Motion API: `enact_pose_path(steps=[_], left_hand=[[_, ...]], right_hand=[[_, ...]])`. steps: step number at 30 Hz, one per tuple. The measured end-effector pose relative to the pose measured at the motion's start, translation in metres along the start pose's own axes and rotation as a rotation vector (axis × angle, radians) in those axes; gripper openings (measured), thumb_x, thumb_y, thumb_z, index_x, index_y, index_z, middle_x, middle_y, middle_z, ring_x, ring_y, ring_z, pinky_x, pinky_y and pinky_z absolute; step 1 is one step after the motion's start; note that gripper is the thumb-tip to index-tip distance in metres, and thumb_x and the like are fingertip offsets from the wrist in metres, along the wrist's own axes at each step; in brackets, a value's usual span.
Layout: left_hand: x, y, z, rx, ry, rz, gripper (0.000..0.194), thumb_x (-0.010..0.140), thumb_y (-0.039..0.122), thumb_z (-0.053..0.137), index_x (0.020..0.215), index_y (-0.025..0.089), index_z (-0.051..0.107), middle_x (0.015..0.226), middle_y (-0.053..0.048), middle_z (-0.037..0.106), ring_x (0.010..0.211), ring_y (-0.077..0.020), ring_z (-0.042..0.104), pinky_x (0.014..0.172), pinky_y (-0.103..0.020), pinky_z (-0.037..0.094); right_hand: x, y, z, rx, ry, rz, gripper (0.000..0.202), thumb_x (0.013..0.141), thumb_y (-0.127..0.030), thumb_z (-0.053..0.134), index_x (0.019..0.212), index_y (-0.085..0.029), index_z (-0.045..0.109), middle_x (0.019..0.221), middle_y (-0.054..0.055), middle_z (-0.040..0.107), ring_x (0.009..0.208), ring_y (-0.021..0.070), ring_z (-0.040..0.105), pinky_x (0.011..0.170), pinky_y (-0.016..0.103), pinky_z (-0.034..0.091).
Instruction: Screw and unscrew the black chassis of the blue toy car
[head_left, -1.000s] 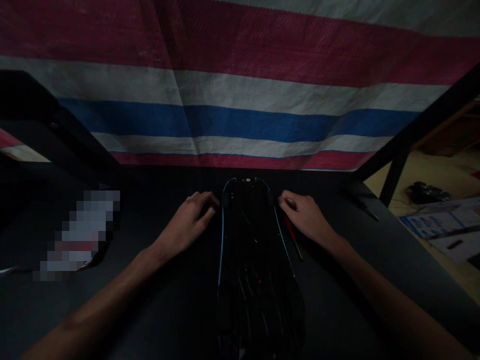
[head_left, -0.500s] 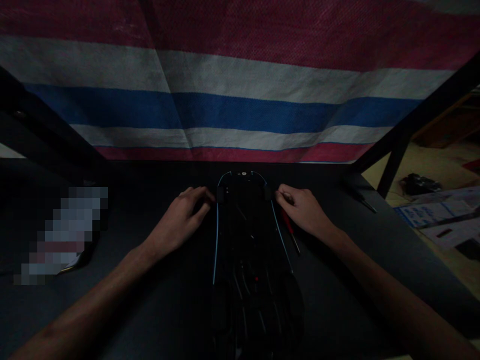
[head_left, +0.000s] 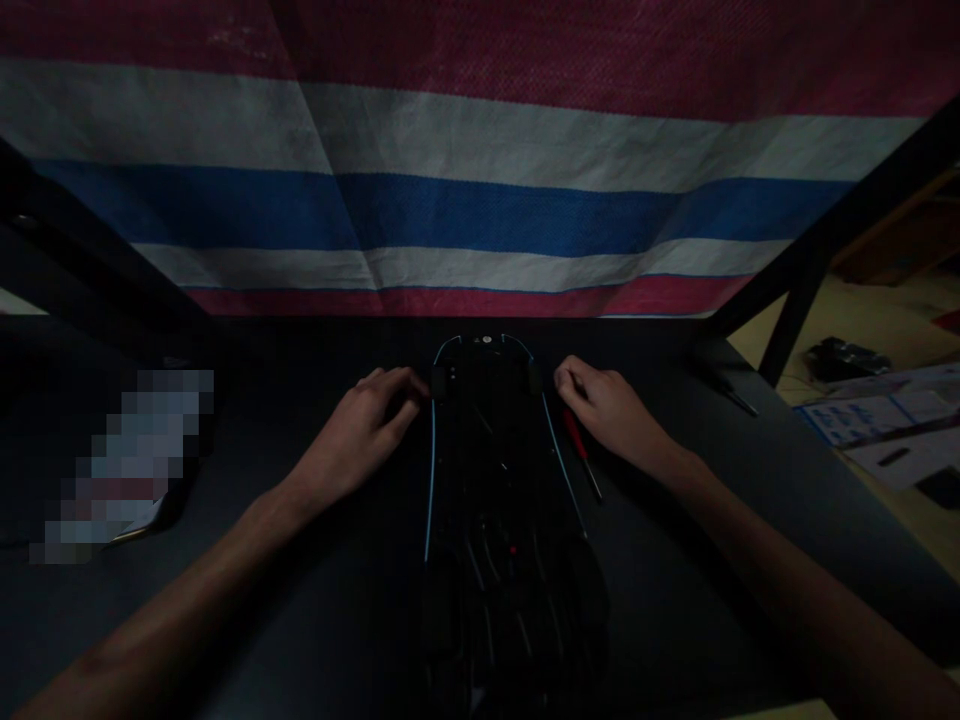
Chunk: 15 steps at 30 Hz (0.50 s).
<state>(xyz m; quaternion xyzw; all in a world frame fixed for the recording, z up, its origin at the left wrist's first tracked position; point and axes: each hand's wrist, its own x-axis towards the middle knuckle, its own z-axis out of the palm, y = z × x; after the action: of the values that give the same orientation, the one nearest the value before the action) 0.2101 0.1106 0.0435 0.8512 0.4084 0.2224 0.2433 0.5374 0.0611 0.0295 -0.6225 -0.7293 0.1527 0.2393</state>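
Note:
A black toy car [head_left: 499, 470] with thin blue side lines lies upside down on the dark table, its wheels showing. My left hand [head_left: 375, 415] rests at the car's left side, fingers bent and apart, the fingertips close to the front left wheel. On the other side my right hand [head_left: 600, 400] is curled on the table near the front right wheel; whether anything is inside its fingers is hidden. A screwdriver with a red handle [head_left: 574, 435] lies beside the car, just below my right hand.
A striped red, white and blue sheet [head_left: 480, 215] hangs behind the table [head_left: 712, 560]. A blurred-out item [head_left: 135, 460] lies at the left. Another thin tool [head_left: 739, 400] is at the right, near a black metal frame [head_left: 795, 300].
The view has shifted slightly. My right hand has moved a little away from the car's wheel, its fingers still curled. My left hand looks the same.

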Motion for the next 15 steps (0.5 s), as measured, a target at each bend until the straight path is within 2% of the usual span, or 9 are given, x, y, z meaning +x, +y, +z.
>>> enact_pose_path(steps=[6, 15], left_hand=[[-0.0002, 0.0018, -0.0028, -0.019, -0.006, -0.027, 0.024, 0.103, 0.032, 0.046, 0.102, 0.019, 0.067, 0.101, -0.008, 0.07, 0.094, -0.0303, 0.068, 0.094, -0.049, 0.054], [0.0001, -0.0007, -0.0015, 0.027, 0.002, 0.001, 0.023, 0.102, 0.029, 0.048, 0.104, 0.018, 0.067, 0.102, -0.008, 0.071, 0.094, -0.0292, 0.069, 0.094, -0.047, 0.054]], right_hand=[[0.0006, -0.0001, -0.0001, 0.001, 0.011, -0.015, 0.014, 0.1, -0.027, 0.043, 0.089, -0.024, 0.052, 0.081, 0.003, 0.066, 0.07, 0.0185, 0.061, 0.07, 0.033, 0.037], [-0.0016, -0.0044, -0.0012, -0.008, 0.041, -0.041, 0.016, 0.101, -0.029, 0.041, 0.088, -0.025, 0.049, 0.08, 0.002, 0.065, 0.069, 0.0187, 0.06, 0.07, 0.034, 0.037]])
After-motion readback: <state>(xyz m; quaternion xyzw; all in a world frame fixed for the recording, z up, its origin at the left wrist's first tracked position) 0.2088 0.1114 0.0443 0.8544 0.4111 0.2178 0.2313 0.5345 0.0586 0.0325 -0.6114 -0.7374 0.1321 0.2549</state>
